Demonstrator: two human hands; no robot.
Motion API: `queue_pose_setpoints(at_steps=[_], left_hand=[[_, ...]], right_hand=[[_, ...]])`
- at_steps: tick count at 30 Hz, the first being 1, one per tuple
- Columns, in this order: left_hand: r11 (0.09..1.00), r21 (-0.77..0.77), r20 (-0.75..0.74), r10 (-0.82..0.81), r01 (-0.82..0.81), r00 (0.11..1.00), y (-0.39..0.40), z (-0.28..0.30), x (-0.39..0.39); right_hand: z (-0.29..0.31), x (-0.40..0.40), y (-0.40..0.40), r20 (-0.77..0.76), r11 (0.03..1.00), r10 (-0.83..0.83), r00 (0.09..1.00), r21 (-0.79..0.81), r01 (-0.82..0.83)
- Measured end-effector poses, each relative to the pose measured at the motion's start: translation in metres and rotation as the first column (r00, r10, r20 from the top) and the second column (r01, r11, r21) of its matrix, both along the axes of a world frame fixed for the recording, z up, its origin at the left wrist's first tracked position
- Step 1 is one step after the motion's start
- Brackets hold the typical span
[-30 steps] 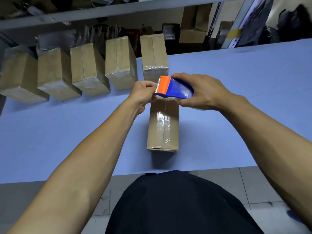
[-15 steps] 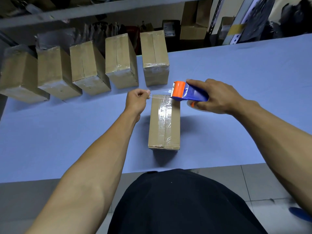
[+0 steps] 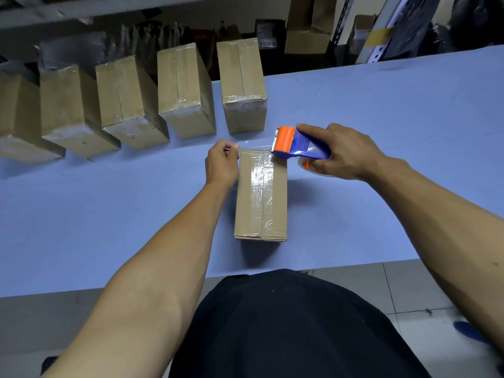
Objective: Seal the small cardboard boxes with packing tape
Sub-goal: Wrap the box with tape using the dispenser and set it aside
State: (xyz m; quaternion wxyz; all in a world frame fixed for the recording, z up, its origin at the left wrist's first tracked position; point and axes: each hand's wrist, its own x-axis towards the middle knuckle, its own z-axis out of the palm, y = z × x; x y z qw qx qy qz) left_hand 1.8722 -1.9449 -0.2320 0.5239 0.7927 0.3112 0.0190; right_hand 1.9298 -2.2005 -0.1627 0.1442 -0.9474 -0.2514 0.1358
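Five taped boxes (image 3: 185, 91) behind box (image 3: 260, 197); left hand (image 3: 221, 162) pinching tape (image 3: 257, 146), right hand (image 3: 341, 151) gripping dispenser (image 3: 297, 144).

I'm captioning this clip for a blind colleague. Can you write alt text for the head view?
A strip of clear tape stretches over a box on a blue table, between the left hand, pinching its end, and a dispenser in the right hand. Five taped boxes line the far edge.
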Motion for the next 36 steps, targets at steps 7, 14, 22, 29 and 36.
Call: queue_pose_setpoints(at_steps=[7, 14, 22, 29, 36], left_hand=[[0.983, -0.123, -0.031, 0.134, -0.137, 0.990, -0.016, -0.010, 0.002], [0.937, -0.222, -0.273, 0.205, -0.269, 0.940, -0.012, -0.005, 0.007], [0.640, 0.613, -0.020, -0.573, 0.463, 0.819, -0.061, 0.015, -0.030], [0.507, 0.628, -0.323, -0.520, 0.591, 0.790, -0.061, 0.004, -0.030], [0.477, 0.653, -0.371, -0.476, 0.588, 0.797, -0.070, 0.009, -0.026]], right_hand=[[-0.006, -0.002, 0.001, -0.011, 0.998, -0.019, 1.000, 0.052, 0.020], [-0.015, -0.005, 0.002, -0.007, 0.995, -0.032, 0.999, 0.093, 0.032], [-0.020, -0.001, -0.005, -0.023, 0.993, -0.027, 0.999, 0.116, 0.029], [-0.018, 0.007, -0.016, -0.042, 0.981, 0.078, 0.996, 0.180, -0.069], [-0.023, 0.004, -0.047, -0.025, 0.984, 0.084, 0.996, 0.157, -0.079]])
